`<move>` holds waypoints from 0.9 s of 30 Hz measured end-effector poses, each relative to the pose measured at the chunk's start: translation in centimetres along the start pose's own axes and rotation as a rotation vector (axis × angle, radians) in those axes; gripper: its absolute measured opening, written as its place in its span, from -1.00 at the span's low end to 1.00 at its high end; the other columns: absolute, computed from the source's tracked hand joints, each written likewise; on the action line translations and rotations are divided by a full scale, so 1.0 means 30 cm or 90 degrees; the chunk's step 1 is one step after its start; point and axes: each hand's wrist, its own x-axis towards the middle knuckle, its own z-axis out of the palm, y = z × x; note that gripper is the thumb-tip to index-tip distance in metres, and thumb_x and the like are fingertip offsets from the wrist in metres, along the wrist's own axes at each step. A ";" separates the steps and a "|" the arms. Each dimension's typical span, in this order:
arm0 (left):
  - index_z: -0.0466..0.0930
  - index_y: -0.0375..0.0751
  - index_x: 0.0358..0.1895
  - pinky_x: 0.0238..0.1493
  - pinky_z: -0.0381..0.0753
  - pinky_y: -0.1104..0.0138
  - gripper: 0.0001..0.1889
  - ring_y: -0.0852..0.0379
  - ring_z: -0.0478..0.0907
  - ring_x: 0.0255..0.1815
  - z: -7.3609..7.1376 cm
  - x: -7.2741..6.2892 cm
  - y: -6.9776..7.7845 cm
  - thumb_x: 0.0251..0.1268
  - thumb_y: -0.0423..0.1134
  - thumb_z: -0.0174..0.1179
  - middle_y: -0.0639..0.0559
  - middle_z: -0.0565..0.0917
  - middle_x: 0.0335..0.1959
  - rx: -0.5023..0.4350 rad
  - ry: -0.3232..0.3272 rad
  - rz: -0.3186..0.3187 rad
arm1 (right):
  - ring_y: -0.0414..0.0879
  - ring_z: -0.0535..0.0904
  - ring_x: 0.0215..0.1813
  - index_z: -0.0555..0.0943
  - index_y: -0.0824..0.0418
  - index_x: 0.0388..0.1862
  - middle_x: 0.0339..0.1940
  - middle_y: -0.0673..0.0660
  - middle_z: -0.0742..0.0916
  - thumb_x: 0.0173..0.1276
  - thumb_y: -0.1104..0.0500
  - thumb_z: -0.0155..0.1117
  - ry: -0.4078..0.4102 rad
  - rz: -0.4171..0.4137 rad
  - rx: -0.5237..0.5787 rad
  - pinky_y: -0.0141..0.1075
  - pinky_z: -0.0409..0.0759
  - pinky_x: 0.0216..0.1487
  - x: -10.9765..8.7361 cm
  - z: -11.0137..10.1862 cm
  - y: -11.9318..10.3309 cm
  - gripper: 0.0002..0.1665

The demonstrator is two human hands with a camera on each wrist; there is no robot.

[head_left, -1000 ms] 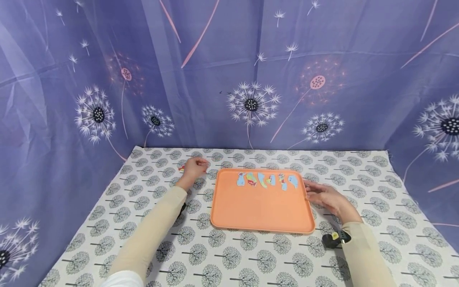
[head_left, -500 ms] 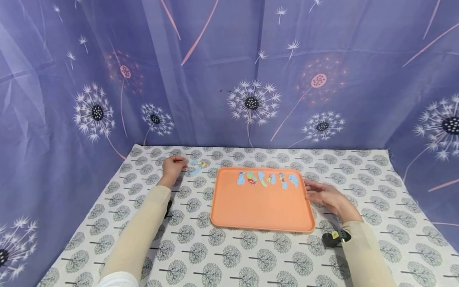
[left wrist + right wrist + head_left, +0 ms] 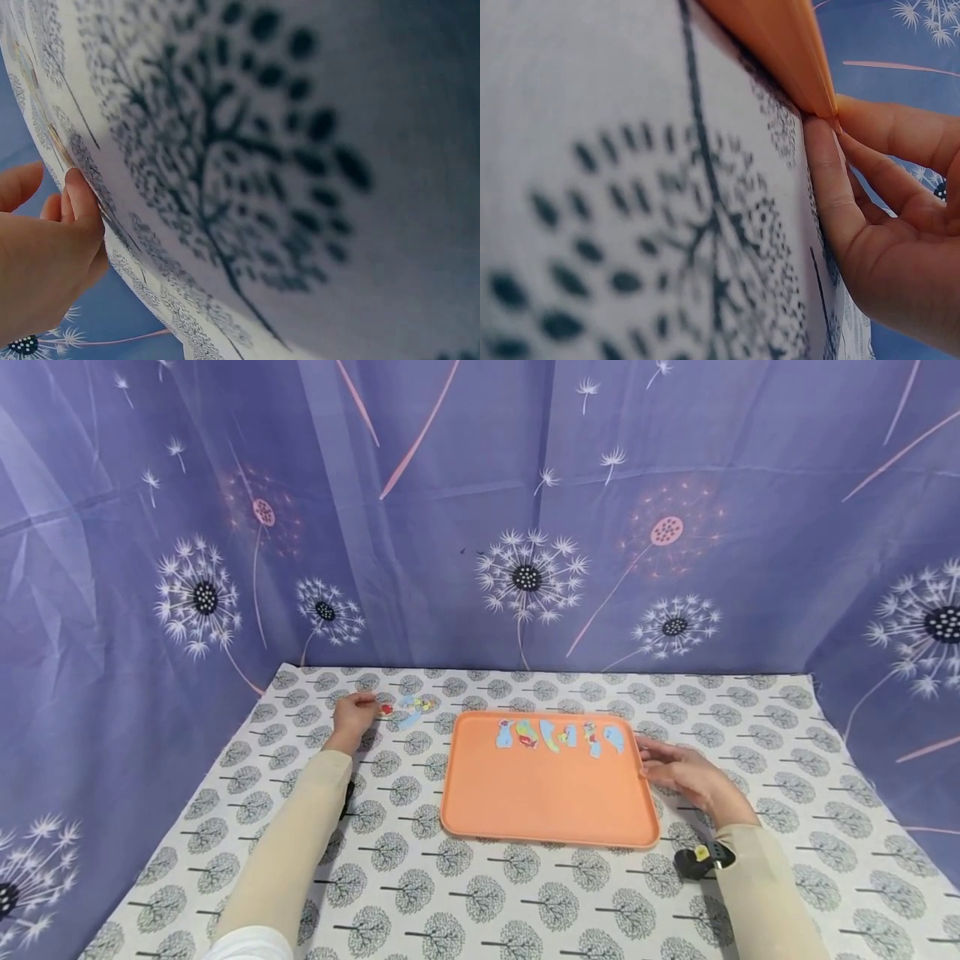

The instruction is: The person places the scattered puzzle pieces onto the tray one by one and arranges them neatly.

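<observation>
At the far left of the table, my left hand [image 3: 354, 720] reaches to a small red puzzle piece [image 3: 386, 709], which shows right at its fingertips. In the left wrist view the thumb stands apart from the fingers [image 3: 84, 199], which lie close along the cloth. Just right of that hand are a blue-and-yellow piece [image 3: 422, 703] and a light blue piece [image 3: 410, 720]. My right hand [image 3: 686, 777] rests against the right edge of an orange tray [image 3: 540, 802], with thumb and forefinger touching the rim [image 3: 821, 90]. Several irregular pieces [image 3: 527, 735] lie in a row along the tray's far side.
A white cloth [image 3: 480, 902] with grey tree prints covers the table. Behind it and at both sides hangs a purple curtain [image 3: 420, 568] with dandelion prints. A black wrist camera [image 3: 697, 860] sits by my right wrist.
My left hand has moved left from over the loose pieces, uncovering the blue and yellow ones, and the red piece now shows at its fingertips. The right hand and the tray stay put.
</observation>
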 end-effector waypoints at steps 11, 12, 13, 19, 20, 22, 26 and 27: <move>0.44 -0.37 0.24 0.13 0.55 0.00 -0.56 -0.24 0.43 0.16 0.012 -0.004 -0.004 0.30 -0.38 0.13 -0.34 0.46 0.18 0.050 -0.035 -0.023 | -0.20 0.59 0.01 0.05 0.28 0.52 0.22 0.30 0.50 0.27 0.33 0.28 0.001 -0.002 0.000 -0.32 0.58 0.18 -0.003 -0.006 0.002 -0.08; 0.45 -0.36 0.24 0.10 0.56 0.00 -0.57 -0.24 0.43 0.14 0.013 -0.007 -0.003 0.30 -0.38 0.13 -0.34 0.45 0.18 0.062 -0.037 -0.022 | -0.20 0.59 0.01 0.05 0.28 0.52 0.22 0.30 0.50 0.27 0.33 0.28 0.000 -0.003 0.000 -0.31 0.58 0.18 -0.003 -0.006 0.002 -0.08; 0.45 -0.36 0.24 0.07 0.57 0.00 -0.57 -0.25 0.44 0.13 0.014 -0.009 -0.003 0.30 -0.38 0.13 -0.35 0.45 0.19 0.075 -0.037 -0.017 | -0.20 0.59 0.01 0.04 0.28 0.52 0.23 0.30 0.49 0.28 0.32 0.27 -0.002 -0.004 0.000 -0.31 0.58 0.18 -0.003 -0.007 0.002 -0.08; 0.51 -0.37 0.18 -0.10 0.60 0.05 -0.61 -0.23 0.47 0.06 0.024 -0.020 0.002 0.29 -0.40 0.15 -0.34 0.48 0.15 0.116 -0.034 0.003 | -0.18 0.58 0.04 0.04 0.25 0.53 0.28 0.35 0.45 0.28 0.31 0.28 -0.008 -0.003 -0.012 -0.26 0.54 0.24 -0.003 -0.005 -0.001 -0.07; 0.53 -0.37 0.17 -0.13 0.60 0.07 -0.62 -0.22 0.48 0.04 0.025 -0.020 0.003 0.28 -0.40 0.16 -0.34 0.49 0.13 0.119 -0.032 0.005 | -0.18 0.57 0.04 0.03 0.25 0.53 0.28 0.36 0.44 0.29 0.31 0.27 -0.009 -0.003 -0.014 -0.25 0.54 0.24 -0.004 -0.005 -0.002 -0.07; 0.55 -0.37 0.13 -0.18 0.61 0.09 -0.65 -0.20 0.50 -0.02 0.028 -0.021 0.006 0.27 -0.40 0.17 -0.33 0.52 0.09 0.123 -0.028 0.007 | -0.19 0.57 0.04 0.03 0.25 0.53 0.29 0.38 0.43 0.29 0.31 0.27 -0.010 -0.003 -0.011 -0.25 0.54 0.24 -0.004 -0.003 -0.002 -0.08; 0.56 -0.37 0.09 -0.29 0.59 0.15 -0.67 -0.17 0.52 -0.12 0.031 -0.024 0.008 0.26 -0.41 0.16 -0.33 0.53 0.04 0.129 -0.019 0.011 | -0.19 0.56 0.04 0.03 0.27 0.53 0.31 0.43 0.39 0.29 0.31 0.27 -0.013 -0.006 -0.009 -0.22 0.54 0.25 -0.006 0.000 -0.005 -0.08; 0.55 -0.36 0.08 -0.31 0.58 0.16 -0.68 -0.16 0.53 -0.14 0.032 -0.025 0.007 0.25 -0.41 0.16 -0.34 0.54 0.03 0.131 -0.017 0.013 | -0.19 0.56 0.04 0.03 0.27 0.53 0.32 0.43 0.38 0.29 0.31 0.27 -0.012 -0.005 -0.008 -0.21 0.54 0.25 -0.006 0.001 -0.005 -0.08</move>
